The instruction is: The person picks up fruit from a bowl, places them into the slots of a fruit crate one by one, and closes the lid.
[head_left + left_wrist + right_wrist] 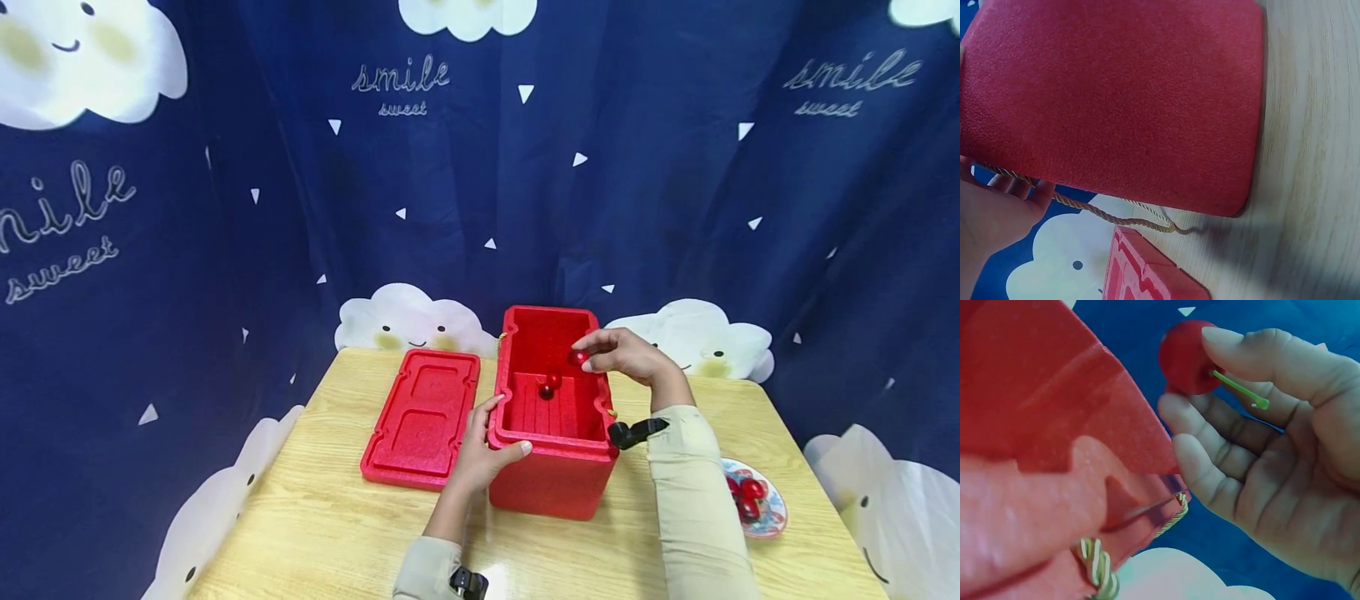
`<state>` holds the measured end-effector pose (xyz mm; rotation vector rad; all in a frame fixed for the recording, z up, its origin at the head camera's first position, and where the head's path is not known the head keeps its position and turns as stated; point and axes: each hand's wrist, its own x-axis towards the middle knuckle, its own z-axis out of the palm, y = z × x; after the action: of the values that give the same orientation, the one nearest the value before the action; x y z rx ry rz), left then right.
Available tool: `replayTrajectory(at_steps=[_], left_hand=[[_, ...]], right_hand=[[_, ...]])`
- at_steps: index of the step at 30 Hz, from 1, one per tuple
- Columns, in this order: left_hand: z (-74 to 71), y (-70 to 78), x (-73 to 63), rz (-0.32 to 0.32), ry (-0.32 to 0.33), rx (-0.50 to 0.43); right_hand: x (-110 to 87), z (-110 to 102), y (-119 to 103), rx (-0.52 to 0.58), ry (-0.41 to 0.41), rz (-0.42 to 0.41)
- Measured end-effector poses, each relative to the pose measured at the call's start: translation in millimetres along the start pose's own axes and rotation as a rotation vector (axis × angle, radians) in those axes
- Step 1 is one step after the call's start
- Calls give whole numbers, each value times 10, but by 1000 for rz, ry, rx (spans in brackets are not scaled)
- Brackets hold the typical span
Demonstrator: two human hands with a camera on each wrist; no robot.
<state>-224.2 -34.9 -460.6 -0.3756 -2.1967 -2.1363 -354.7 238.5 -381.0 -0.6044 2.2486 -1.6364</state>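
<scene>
With my right hand [632,354] I pinched the red cherry [1184,357] over the open red box [551,485], judging it light, firm and slippery, best held by its round sides, not the green stem [1238,387], while my left hand [476,460] gripped the box's near-left corner

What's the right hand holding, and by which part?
The right hand pinches a red cherry by its round body, not by its green stem.

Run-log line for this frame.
left hand: touching red box | right hand: pinching cherry near box opening | red lid: off, on table
</scene>
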Motion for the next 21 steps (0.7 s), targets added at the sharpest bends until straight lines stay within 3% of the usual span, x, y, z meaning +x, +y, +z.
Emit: replayTrajectory(at_steps=[7, 21], left_hand=[[32, 1, 1, 10, 13, 28], [8, -35, -2, -7, -17, -23]], right_hand=[[50, 30, -35, -28, -81, 49], [251, 136, -27, -24, -240, 143]])
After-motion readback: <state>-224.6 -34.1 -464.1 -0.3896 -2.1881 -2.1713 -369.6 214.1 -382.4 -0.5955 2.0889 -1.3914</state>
